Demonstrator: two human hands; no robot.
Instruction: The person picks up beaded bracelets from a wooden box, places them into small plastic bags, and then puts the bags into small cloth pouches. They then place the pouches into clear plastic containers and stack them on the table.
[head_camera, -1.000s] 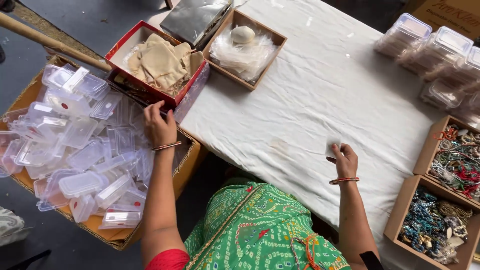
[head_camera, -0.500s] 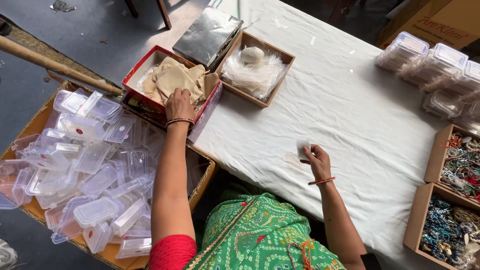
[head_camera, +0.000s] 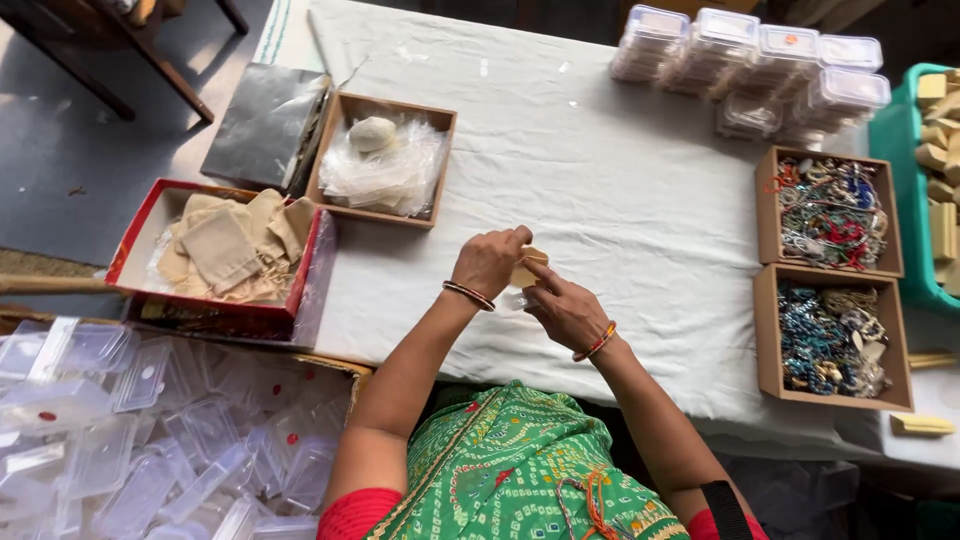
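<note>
My left hand (head_camera: 488, 263) and my right hand (head_camera: 562, 308) meet over the white tablecloth (head_camera: 620, 200), both pinching a small beige cloth pouch (head_camera: 527, 270) between their fingertips. A small clear plastic piece lies under the hands on the cloth. Each wrist wears a bangle. To the left stands a red box (head_camera: 140, 225) filled with more beige pouches (head_camera: 225, 245). Beyond it a brown box (head_camera: 345, 150) holds clear plastic bags and a pale round lump.
Two brown boxes of beaded jewellery (head_camera: 830, 210) (head_camera: 830, 340) stand at the right, with stacked clear plastic cases (head_camera: 760, 60) behind them. A bin of loose clear cases (head_camera: 140, 440) sits lower left. A teal crate (head_camera: 900, 150) is at the far right.
My left hand came away from the red box with a beige pouch and moved right to meet my right hand. The camera view shifted right.
</note>
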